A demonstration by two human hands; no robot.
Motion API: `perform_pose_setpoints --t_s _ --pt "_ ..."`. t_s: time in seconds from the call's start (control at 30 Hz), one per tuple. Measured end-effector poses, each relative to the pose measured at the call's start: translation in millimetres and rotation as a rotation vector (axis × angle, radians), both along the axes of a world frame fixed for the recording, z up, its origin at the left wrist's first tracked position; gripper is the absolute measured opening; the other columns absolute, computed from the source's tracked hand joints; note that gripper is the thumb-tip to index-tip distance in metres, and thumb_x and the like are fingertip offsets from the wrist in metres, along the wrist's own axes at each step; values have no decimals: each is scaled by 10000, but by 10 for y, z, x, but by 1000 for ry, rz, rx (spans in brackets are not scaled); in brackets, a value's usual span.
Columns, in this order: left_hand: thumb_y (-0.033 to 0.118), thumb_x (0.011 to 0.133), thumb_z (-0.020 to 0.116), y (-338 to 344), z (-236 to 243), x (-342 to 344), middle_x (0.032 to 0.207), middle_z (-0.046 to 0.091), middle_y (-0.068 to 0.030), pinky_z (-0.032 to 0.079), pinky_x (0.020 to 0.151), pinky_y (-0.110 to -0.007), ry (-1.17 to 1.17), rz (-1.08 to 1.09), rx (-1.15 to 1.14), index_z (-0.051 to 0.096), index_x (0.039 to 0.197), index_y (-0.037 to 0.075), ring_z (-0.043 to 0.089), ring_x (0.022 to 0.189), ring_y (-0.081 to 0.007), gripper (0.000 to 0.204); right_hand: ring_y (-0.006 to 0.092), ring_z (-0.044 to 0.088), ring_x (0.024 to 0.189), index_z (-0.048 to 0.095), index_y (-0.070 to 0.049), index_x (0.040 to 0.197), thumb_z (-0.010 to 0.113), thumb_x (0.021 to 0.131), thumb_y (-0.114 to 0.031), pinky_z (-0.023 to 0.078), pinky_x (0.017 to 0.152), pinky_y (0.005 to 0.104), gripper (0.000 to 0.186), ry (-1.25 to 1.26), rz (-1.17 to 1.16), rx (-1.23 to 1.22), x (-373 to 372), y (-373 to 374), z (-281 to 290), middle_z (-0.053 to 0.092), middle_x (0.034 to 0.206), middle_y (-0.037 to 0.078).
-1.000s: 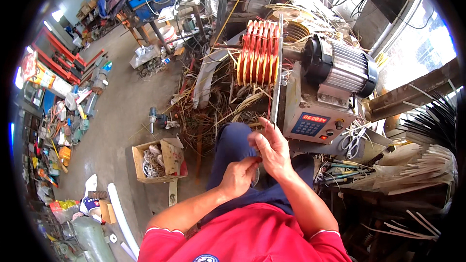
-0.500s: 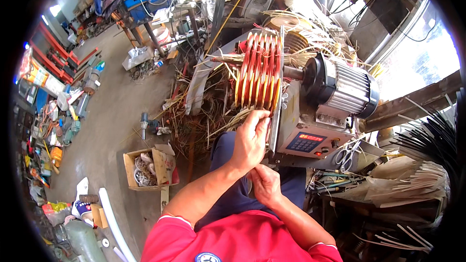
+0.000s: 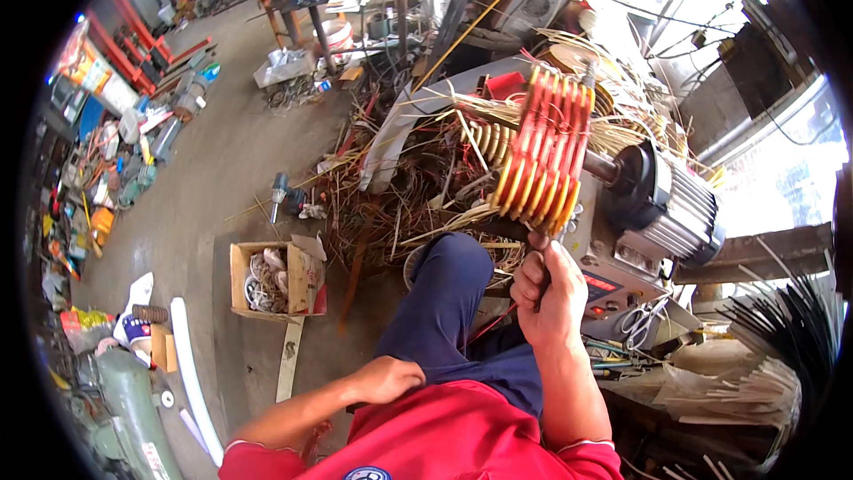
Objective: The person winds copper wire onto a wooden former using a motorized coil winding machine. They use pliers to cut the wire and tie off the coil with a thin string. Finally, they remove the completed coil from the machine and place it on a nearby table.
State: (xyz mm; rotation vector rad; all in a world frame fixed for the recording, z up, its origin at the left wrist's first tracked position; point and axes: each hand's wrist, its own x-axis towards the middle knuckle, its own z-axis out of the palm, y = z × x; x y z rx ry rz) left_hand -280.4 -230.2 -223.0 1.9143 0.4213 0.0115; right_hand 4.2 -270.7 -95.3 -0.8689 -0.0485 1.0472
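A set of red-and-yellow wire coils [image 3: 540,156] stands tilted at the winding machine's shaft [image 3: 602,166]. Directly below the coils, my right hand [image 3: 553,292] is raised with its fingers curled round a narrow dark piece, which I cannot make out. The thumb and fingertips reach the coils' lower edge. Low on my lap, my left hand [image 3: 389,380] rests against the navy trousers, fingers curled in; whatever they may hold is hidden. The machine's motor [image 3: 671,204] is right of the coils, and its control box [image 3: 613,280] is partly covered by my right hand.
Scissors [image 3: 641,324] lie by the control box. A ribbed cream-coloured former [image 3: 489,140] and scrap wire [image 3: 400,204] are left of the coils. An open carton [image 3: 306,280] and a power tool [image 3: 280,196] sit on the floor. Black strips [image 3: 786,329] stick out at right.
My left hand has left the coils' lower edge and dropped to my lap. My right hand has risen from the lap to beneath the coils. The view has shifted, and the coils appear more tilted.
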Motion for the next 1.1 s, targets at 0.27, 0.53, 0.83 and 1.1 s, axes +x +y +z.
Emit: perform_pose_setpoints --t_s 0.27,0.53,0.83,1.1 --pt "38 985 573 1250 1048 1063 1057 656 -142 530 809 -327 -573 579 527 664 1105 -20 648 927 -202 162 91 356 505 617 -46 1118 543 1041 -248 302 472 234 228 -43 -1 11 -17 43 -7 407 657 -19" --pt "200 1045 541 2225 733 2329 860 706 -104 524 722 -366 -549 714 296 636 1181 -1 671 796 -246 260 94 361 501 604 -37 1131 522 1044 -233 303 472 236 230 -39 -6 16 -31 63 -2 411 657 -10" --pt "142 1003 586 3012 1354 2091 860 683 -86 498 701 -342 -560 407 622 655 1008 12 635 779 -171 147 99 354 524 594 -29 1175 506 1051 -229 301 481 234 252 -18 -5 16 -56 50 37 406 661 1" --pt "132 914 622 2697 1110 1844 878 710 -179 529 744 -441 -215 110 659 697 916 8 694 826 -359 145 99 355 532 588 -34 1194 512 1048 -245 302 491 236 267 -28 -2 8 -35 38 52 407 665 1"
